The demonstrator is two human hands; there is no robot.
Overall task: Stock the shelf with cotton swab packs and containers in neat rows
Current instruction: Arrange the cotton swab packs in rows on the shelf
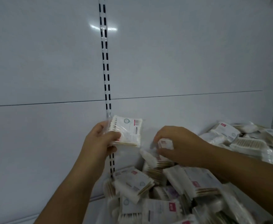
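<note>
My left hand (101, 139) holds a flat clear pack of cotton swabs (129, 131) upright in front of the white back panel, thumb across its face. My right hand (177, 144) reaches down into a loose pile of swab packs (165, 191) and its fingers curl round another small pack (165, 143) at the top of the pile. The packs are clear plastic with white labels, red marks and wooden-stemmed swabs. They lie jumbled at different angles.
A white back panel (43, 70) fills the view, with a slotted upright rail (106, 70) down its middle. More swab packs (239, 139) are heaped at the right. The bare shelf surface (43, 214) shows at the lower left.
</note>
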